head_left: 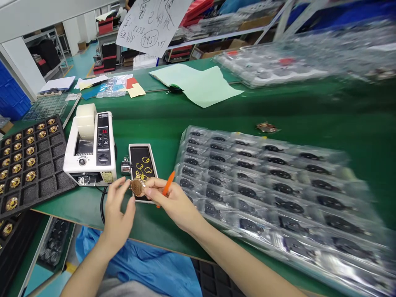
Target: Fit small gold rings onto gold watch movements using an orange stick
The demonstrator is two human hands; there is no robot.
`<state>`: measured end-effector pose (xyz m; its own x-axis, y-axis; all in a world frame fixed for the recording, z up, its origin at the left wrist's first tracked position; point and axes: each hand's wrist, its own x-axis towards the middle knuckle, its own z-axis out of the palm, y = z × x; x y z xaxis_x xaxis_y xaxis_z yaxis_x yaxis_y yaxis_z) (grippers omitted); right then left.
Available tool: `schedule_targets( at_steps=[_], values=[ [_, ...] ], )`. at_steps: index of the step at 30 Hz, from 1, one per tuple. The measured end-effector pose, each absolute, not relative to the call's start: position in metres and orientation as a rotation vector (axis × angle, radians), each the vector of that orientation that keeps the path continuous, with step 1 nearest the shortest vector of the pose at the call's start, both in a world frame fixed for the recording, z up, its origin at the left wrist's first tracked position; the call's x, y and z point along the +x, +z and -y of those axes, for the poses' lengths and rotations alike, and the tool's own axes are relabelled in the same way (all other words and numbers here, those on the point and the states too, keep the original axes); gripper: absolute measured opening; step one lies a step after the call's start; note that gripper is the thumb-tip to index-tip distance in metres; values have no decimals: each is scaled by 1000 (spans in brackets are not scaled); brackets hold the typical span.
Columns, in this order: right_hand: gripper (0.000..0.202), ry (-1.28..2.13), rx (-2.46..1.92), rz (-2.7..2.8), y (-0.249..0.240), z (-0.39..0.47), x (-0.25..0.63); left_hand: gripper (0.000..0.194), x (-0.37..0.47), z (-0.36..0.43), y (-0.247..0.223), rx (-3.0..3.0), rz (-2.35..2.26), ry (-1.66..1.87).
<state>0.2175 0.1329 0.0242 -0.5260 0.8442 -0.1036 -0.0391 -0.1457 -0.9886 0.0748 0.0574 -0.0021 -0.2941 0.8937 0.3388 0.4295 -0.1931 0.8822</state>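
Observation:
My right hand [173, 202] pinches a round gold-brown watch piece [137, 187] at its right edge and also holds an orange stick tool [169, 184]. Close to the left side of the piece is my left hand [119, 210], its fingers apart and curved; any contact with the piece is too small to tell. Behind the piece lies a white-edged box [153, 159] with yellow rings [147, 170] on its black bottom. A small metal counter [125, 166] stands beside the box.
A white tape dispenser [89, 144] stands left of the box. Further left is a black foam tray [46, 181] of gold watch pieces. Clear plastic trays [262, 185] with dark parts fill the right. A loose metal piece [267, 127] and green paper [201, 82] lie behind.

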Motion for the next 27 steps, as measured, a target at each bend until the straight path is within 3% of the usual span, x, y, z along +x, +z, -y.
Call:
schedule_targets(
  at_steps=[2,6,13,15,18,27],
  values=[
    [39,1645,-961,1536,22,-133,219,23,60,-53,3,1109,-1638,1566],
    [37,1586,-985,1577,19,-133,221,42,27,-54,11,603,-1511,1732],
    [38,1601,-939,1556,24,-136,222,15,18,-63,46,866,-1572,2029],
    [39,1610,-877,1566,26,-138,223,16,20,-65,62,1292,-1643,1925],
    [40,1629,-779,1559,27,-140,226,15,22,-71,81,1715,-1726,1497],
    [41,1907,-684,1442,31,-139,226,19,49,-59,78,1643,-1432,1283]
  ],
)
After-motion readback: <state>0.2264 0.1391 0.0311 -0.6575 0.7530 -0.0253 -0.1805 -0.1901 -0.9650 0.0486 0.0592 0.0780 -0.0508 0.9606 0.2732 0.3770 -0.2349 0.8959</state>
